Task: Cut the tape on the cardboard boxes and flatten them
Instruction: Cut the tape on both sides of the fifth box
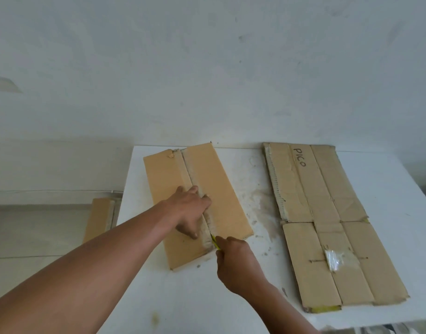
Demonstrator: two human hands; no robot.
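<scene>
A closed brown cardboard box (221, 189) lies on the white table (183, 297), with a strip of clear tape (197, 189) running down its middle seam. My left hand (191, 208) presses on the box top with spread fingers, right over the seam. My right hand (236, 263) grips a yellow cutter (215, 242) at the near end of the seam, its tip in the tape.
A flattened cardboard box (327, 213) marked "PICO", with a patch of clear tape, lies on the right side of the table. Another cardboard box (100, 218) stands on the floor left of the table. A white wall rises behind.
</scene>
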